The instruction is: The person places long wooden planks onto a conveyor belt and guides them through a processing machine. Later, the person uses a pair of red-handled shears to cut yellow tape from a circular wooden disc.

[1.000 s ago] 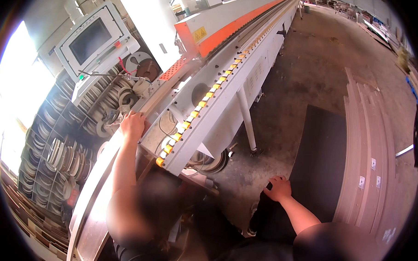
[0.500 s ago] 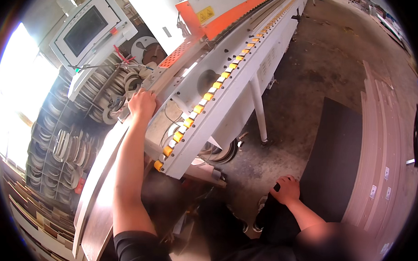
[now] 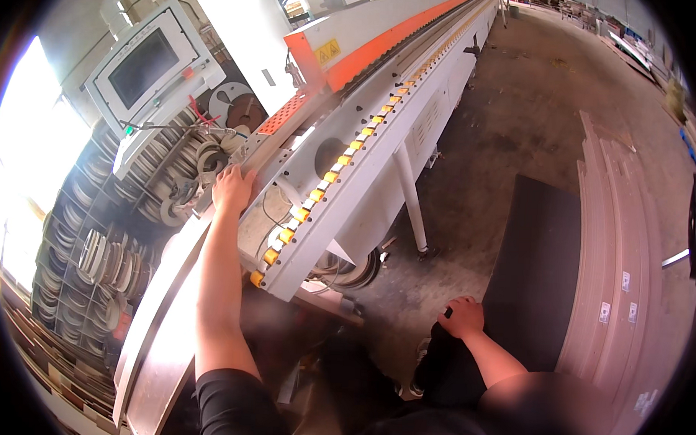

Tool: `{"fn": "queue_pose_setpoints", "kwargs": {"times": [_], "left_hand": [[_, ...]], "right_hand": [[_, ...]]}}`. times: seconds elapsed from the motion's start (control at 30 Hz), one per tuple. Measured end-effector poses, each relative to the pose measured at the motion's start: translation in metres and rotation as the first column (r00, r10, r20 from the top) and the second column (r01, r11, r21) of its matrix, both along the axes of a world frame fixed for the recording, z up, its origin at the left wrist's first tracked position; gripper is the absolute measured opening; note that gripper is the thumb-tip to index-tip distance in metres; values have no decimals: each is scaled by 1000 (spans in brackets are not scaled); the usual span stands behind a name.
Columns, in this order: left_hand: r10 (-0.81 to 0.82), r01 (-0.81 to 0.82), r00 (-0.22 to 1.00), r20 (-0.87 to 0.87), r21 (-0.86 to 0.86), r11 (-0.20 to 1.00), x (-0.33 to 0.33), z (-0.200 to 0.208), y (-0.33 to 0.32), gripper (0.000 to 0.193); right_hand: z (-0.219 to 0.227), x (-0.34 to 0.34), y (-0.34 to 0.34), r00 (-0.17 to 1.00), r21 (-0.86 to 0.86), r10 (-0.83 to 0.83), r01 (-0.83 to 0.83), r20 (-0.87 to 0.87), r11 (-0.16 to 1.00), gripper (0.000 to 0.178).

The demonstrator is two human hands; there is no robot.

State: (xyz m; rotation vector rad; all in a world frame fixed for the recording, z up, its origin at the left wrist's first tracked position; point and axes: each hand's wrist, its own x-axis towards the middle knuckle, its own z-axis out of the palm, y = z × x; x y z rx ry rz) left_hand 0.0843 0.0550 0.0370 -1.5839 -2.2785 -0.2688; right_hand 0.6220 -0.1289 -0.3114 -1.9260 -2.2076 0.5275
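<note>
My left hand (image 3: 233,189) reaches out to the near end of a long machine. Its fingers bend over the edge of a brown wooden board (image 3: 197,227), beside the machine's bed. Just ahead of it is an orange perforated plate (image 3: 282,115). My right hand (image 3: 462,317) is lower, near my knee, over dark trouser cloth. Its fingers are curled, and a small black thing shows at them, too small to make out.
A roller rail (image 3: 342,162) with yellow rollers runs along the machine. A control screen (image 3: 144,67) stands at left, above a rack of edging coils (image 3: 105,256). At right lie a dark panel (image 3: 534,255) and stacked brown boards (image 3: 619,258). A machine leg (image 3: 411,200) meets the floor.
The whole view has shifted, so the machine and boards sit slightly farther left. My left hand stays at the board's edge, and my right hand stays near my knee.
</note>
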Motion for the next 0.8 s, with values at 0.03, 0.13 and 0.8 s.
{"fn": "queue_pose_setpoints", "kwargs": {"times": [0.03,0.13,0.8], "left_hand": [[-12,12,1000,2,2,1000,-16,-4,-6,68],[-46,47,999,23,-15,999,-41,-8,-27,73],[-109,135,984,-138,196,971,-175,-7,-379,19]], "right_hand": [[1,-1,0,1000,-1,3,-3,-6,1000,45],[2,2,0,1000,-10,-1,1,-22,1000,43],[2,3,-11,999,11,49,-49,-10,999,44]]}}
